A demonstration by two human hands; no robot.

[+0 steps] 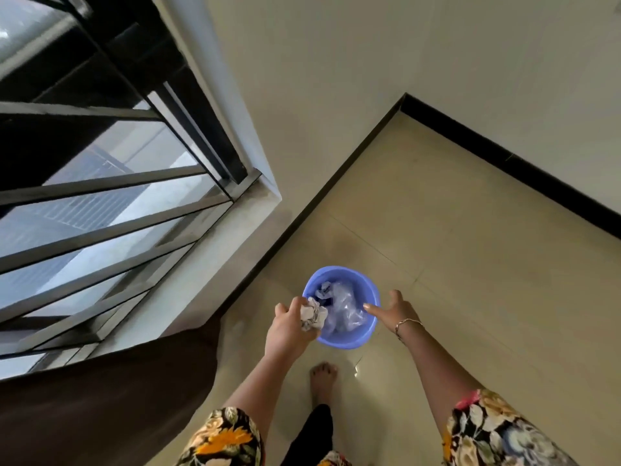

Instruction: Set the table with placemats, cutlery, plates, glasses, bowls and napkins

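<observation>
One blue bin (337, 344) on floor (470, 264), near left edge; left hand (289, 326) clutched crumpled napkin (313, 317) above it; right hand (393, 309) spread, empty.

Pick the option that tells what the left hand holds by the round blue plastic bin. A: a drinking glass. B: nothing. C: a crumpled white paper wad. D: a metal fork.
C: the left hand grips a crumpled white paper wad at the rim of the round blue plastic bin; the right hand is open and empty.
</observation>
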